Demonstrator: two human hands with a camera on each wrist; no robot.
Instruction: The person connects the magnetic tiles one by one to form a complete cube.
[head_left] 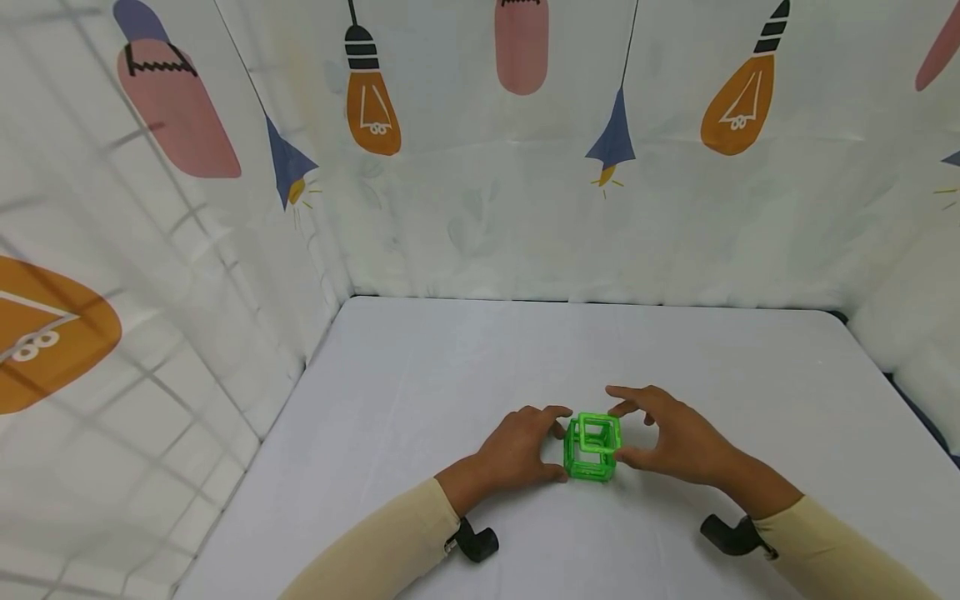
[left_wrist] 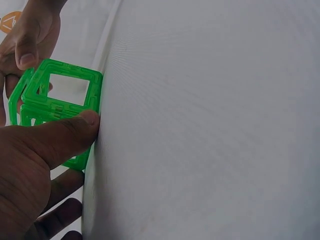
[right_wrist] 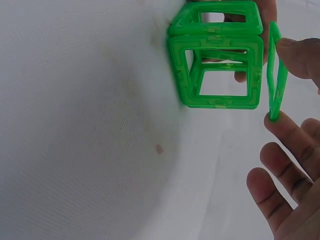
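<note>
A green open-framed cube of square magnetic tiles (right_wrist: 215, 41) stands on the white table. My left hand (head_left: 517, 450) holds it at the left side; in the left wrist view the thumb (left_wrist: 75, 132) presses on the frame and the lower fingers lie free. With thumb and fingertip, my right hand (head_left: 678, 437) pinches a single green square tile (right_wrist: 280, 87) by opposite edges. That tile is over the cube's top, and the right wrist view shows a narrow gap between them. The other right fingers (right_wrist: 280, 165) are spread away from the tile.
The white tabletop (head_left: 450, 350) stretches around the hands. White fabric walls (head_left: 480, 225) printed with lamps and bulbs rise behind and at the left. Black wrist cameras (head_left: 478, 543) hang below both wrists.
</note>
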